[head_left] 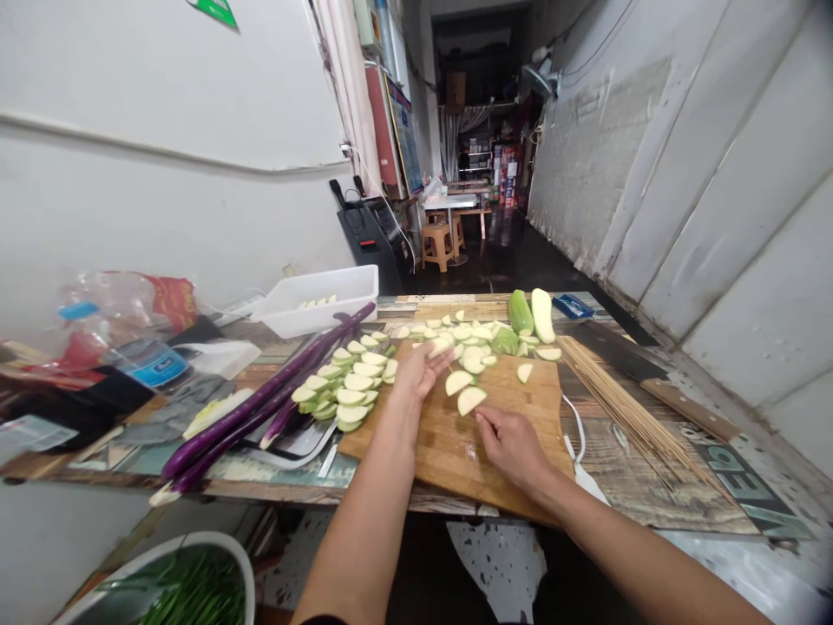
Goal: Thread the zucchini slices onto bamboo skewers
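My left hand (pixel 416 371) lies on the far part of a wooden cutting board (pixel 514 473) and pinches a pale green squash slice (pixel 440 346) at its fingertips. My right hand (pixel 511 444) is closed in a pinch nearer to me, apparently on a thin bamboo skewer (pixel 479 417) that points toward the left hand. Two half-moon slices (pixel 464 391) sit along its line, just past the right fingertips. More loose slices (pixel 469 334) are scattered at the board's far edge. A heap of slices (pixel 348 389) lies left of the board.
Long purple eggplants (pixel 260 404) lie left of the board, with a white tub (pixel 318 299) behind them. Two squash halves (pixel 532 312), a bundle of skewers (pixel 618 401) and a cleaver (pixel 615 354) are at right. A plastic bottle (pixel 130 347) lies at far left. A bowl of greens (pixel 182 582) sits below the table.
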The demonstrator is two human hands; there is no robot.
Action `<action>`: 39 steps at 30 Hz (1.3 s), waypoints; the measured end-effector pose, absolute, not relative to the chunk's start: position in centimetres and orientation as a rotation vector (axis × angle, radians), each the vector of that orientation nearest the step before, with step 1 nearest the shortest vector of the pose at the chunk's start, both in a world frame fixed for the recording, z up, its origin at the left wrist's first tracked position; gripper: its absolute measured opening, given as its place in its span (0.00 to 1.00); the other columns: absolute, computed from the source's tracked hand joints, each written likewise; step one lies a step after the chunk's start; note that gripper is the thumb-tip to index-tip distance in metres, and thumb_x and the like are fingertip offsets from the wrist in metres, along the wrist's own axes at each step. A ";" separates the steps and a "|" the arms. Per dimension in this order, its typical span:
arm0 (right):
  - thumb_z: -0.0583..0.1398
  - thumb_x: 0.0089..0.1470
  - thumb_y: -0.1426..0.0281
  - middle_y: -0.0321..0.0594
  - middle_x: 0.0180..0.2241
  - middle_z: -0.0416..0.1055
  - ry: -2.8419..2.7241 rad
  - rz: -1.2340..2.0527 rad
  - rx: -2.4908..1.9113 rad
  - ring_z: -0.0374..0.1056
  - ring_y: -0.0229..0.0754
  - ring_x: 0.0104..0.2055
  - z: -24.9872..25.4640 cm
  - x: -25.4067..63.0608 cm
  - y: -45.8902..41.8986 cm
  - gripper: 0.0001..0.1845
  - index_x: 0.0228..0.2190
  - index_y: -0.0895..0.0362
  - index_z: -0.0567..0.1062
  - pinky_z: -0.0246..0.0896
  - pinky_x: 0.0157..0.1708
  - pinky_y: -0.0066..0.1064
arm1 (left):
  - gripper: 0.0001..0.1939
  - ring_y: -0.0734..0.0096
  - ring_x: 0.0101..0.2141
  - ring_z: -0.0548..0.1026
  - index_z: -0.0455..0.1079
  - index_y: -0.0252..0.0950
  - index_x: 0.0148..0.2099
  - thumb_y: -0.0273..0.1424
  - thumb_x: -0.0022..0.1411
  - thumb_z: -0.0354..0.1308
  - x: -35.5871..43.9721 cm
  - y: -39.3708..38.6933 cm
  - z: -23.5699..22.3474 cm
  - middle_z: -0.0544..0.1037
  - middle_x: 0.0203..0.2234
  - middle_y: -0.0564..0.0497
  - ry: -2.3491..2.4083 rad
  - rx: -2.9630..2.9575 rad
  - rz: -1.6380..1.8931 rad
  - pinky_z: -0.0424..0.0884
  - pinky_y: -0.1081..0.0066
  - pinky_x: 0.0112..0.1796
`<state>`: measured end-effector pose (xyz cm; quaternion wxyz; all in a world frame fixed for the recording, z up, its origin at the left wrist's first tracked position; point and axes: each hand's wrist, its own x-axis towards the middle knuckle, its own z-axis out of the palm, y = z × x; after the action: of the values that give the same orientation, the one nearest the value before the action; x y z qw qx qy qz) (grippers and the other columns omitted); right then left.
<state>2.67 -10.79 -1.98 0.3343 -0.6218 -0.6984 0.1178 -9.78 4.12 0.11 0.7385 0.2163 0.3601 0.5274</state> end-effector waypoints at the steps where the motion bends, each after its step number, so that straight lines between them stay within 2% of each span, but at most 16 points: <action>1: 0.47 0.55 0.71 0.37 0.18 0.67 -1.823 0.303 -1.628 0.62 0.36 0.21 -2.0 2.7 -10.8 0.16 0.23 0.56 0.70 0.47 0.24 0.25 | 0.05 0.59 0.39 0.76 0.66 0.28 0.35 0.20 0.58 0.50 -9.8 4.0 0.3 0.76 0.32 0.39 0.790 0.483 1.145 0.76 0.65 0.36; 7: 0.48 0.55 0.72 0.36 0.18 0.67 -1.844 0.276 -1.667 0.60 0.36 0.20 -1.8 2.5 -10.7 0.15 0.23 0.56 0.70 0.44 0.23 0.26 | 0.04 0.60 0.38 0.76 0.66 0.29 0.36 0.23 0.59 0.51 -9.5 3.7 0.5 0.77 0.31 0.40 0.744 0.454 1.120 0.75 0.63 0.37; 14: 0.49 0.55 0.72 0.36 0.19 0.68 -1.869 0.281 -1.708 0.60 0.35 0.21 -1.5 2.2 -10.8 0.14 0.22 0.56 0.70 0.42 0.23 0.26 | 0.09 0.59 0.38 0.76 0.66 0.29 0.38 0.32 0.61 0.52 -9.1 3.9 0.2 0.76 0.34 0.38 0.695 0.293 1.128 0.76 0.62 0.36; 23: 0.48 0.55 0.72 0.37 0.19 0.68 -1.870 0.248 -1.702 0.59 0.36 0.21 -1.8 2.0 -11.0 0.15 0.23 0.57 0.71 0.42 0.23 0.27 | 0.04 0.60 0.39 0.76 0.64 0.30 0.39 0.25 0.60 0.53 -8.6 3.8 0.1 0.75 0.38 0.37 0.797 0.320 1.216 0.76 0.65 0.35; 39: 0.49 0.55 0.73 0.35 0.19 0.67 -1.801 0.290 -1.692 0.58 0.35 0.20 -1.8 2.0 -10.7 0.14 0.22 0.57 0.69 0.42 0.23 0.26 | 0.04 0.63 0.37 0.77 0.66 0.30 0.39 0.23 0.59 0.53 -8.0 3.6 -0.2 0.76 0.34 0.42 0.787 0.312 1.206 0.76 0.66 0.36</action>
<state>2.03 -10.74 -1.79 0.3211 -0.6440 -0.6855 0.1105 -8.02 3.62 -0.24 0.7407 0.1423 0.3590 0.5498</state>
